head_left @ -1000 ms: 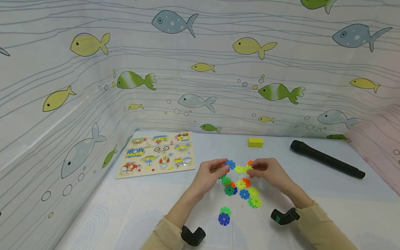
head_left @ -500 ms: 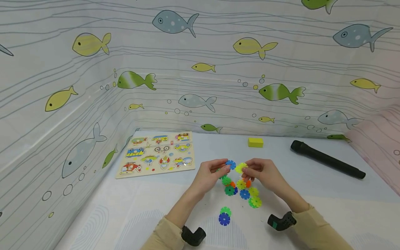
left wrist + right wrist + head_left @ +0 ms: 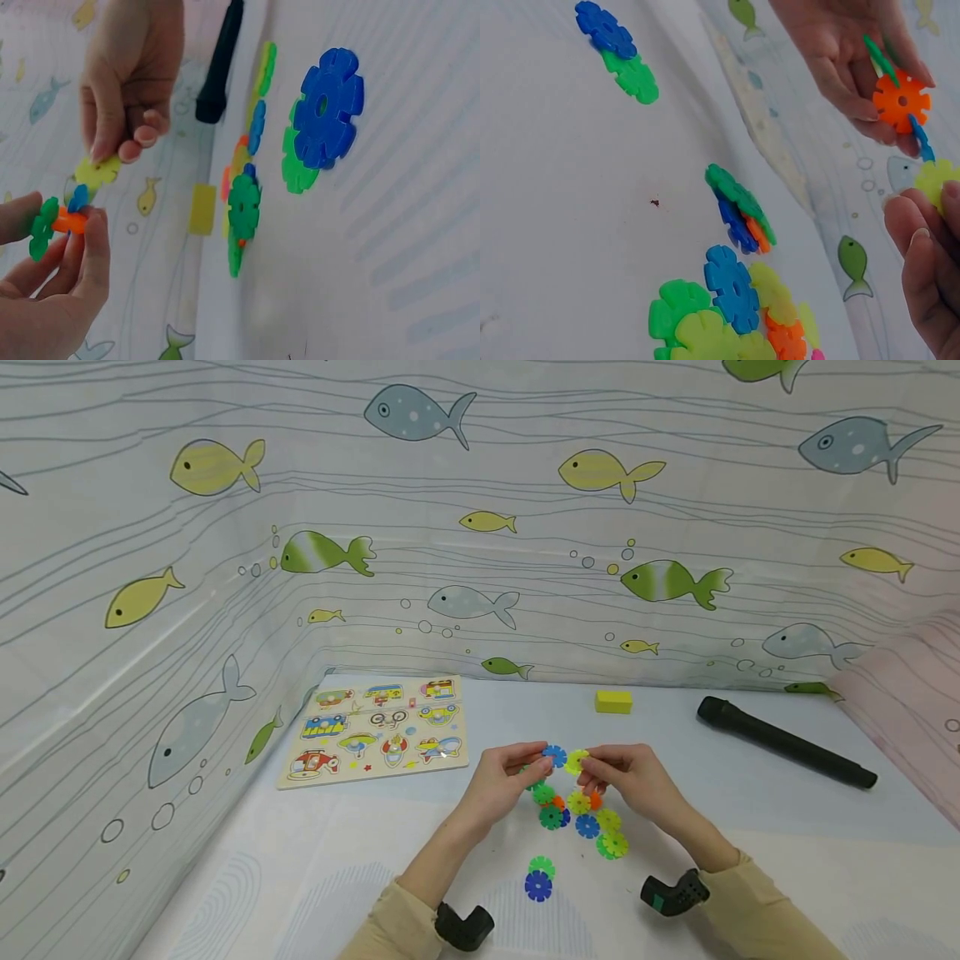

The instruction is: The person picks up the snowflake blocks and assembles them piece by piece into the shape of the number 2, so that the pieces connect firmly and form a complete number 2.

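Fish-print sheet: hangs behind the puzzle board, just a backdrop I'd guess
Bench: pale, runs under the board and carries the lot
Puzzle board: flat, pictures facing up, no hand on it, so probably just parked
Black stick: well right of the board, lying at an angle, maybe over there so the arms get room
Left hand: just right of the board's near corner; grip's narrow, pinching an orange disc with a green disc crosswise on it, likely so the attached blue disc sticks out free
Right hand: further right of the board; grip's narrow too, pinching a yellow disc by its edge, I reckon to leave the other rim facing the blue one
Big clump: right of the board and nearer the person, discs overlapping, a handy spot
Small clump: same area, on the board's side of the big one
Dark blue disc: nearer the person than the board, overlapping a light green disc; can't tell if slotted
Yellow block: right of the board, likely out of the way
Blue vs yellow: right of the board, super close; can't tell if touching
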Demonstrator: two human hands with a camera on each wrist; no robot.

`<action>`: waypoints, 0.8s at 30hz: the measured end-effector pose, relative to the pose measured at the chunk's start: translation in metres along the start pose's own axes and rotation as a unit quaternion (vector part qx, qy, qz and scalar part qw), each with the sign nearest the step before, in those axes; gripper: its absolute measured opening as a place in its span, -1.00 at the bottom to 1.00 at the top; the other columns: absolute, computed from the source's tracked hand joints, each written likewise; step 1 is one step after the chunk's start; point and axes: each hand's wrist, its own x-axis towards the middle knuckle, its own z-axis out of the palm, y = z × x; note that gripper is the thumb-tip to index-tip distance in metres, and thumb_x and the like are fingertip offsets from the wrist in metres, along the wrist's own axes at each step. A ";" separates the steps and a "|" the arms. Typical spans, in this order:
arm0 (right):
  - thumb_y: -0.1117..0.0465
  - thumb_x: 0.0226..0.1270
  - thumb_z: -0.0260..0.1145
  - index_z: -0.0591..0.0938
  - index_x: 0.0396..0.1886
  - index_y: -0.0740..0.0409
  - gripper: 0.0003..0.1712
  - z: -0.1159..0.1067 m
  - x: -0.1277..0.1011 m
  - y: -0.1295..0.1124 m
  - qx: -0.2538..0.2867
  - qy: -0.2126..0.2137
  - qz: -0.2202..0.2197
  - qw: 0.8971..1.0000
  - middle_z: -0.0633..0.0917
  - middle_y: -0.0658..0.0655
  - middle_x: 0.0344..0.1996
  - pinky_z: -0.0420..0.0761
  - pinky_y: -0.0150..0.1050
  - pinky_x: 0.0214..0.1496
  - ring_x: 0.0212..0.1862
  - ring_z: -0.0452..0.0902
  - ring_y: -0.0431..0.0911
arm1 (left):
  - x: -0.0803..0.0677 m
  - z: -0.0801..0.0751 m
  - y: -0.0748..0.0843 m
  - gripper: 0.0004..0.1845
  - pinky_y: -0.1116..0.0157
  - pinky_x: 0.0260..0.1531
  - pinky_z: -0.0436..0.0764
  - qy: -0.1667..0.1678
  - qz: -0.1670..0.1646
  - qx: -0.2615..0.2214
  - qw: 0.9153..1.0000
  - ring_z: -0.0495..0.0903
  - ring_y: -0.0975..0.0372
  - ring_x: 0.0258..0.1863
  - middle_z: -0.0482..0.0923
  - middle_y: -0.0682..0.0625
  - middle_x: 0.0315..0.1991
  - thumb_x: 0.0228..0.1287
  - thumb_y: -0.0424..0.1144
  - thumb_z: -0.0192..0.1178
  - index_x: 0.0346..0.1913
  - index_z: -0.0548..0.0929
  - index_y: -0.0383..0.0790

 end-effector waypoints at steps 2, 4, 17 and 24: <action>0.22 0.46 0.26 0.70 -0.01 0.34 -0.72 0.000 0.000 0.000 0.002 0.000 -0.006 1.000 0.76 0.16 -0.39 0.72 -0.34 -0.22 -0.34 0.70 -0.05 | 0.000 0.000 0.000 -0.55 0.18 0.20 0.58 -0.003 0.000 0.000 1.000 0.69 0.08 0.09 0.67 -0.16 0.09 0.48 -0.13 0.16 0.31 0.55 -0.27; 0.23 0.46 0.26 0.70 -0.01 0.34 -0.72 0.001 0.000 0.000 0.003 0.000 -0.013 1.000 0.76 0.19 -0.38 0.72 -0.34 -0.21 -0.34 0.70 -0.04 | 0.000 0.000 -0.001 -0.55 0.17 0.20 0.58 -0.007 0.000 -0.001 1.000 0.69 0.08 0.09 0.66 -0.17 0.09 0.48 -0.13 0.16 0.31 0.54 -0.27; 0.02 0.53 0.17 0.68 0.05 0.27 -0.59 -0.001 0.003 0.003 0.062 -0.020 0.039 0.997 0.78 0.20 -0.18 0.72 -0.25 -0.05 -0.19 0.73 -0.06 | 0.002 0.000 -0.005 -0.57 0.19 0.19 0.60 -0.008 -0.002 0.003 1.000 0.67 0.10 0.10 0.67 -0.12 0.08 0.45 -0.13 0.19 0.28 0.58 -0.22; -0.01 0.52 0.19 0.67 0.06 0.34 -0.52 0.000 0.003 0.006 0.128 -0.036 0.059 0.989 0.77 0.25 -0.10 0.70 -0.21 0.04 -0.12 0.75 -0.03 | 0.002 0.000 -0.006 -0.59 0.20 0.14 0.62 -0.004 -0.001 0.009 1.000 0.64 0.09 0.12 0.67 -0.09 0.07 0.42 -0.13 0.24 0.25 0.62 -0.17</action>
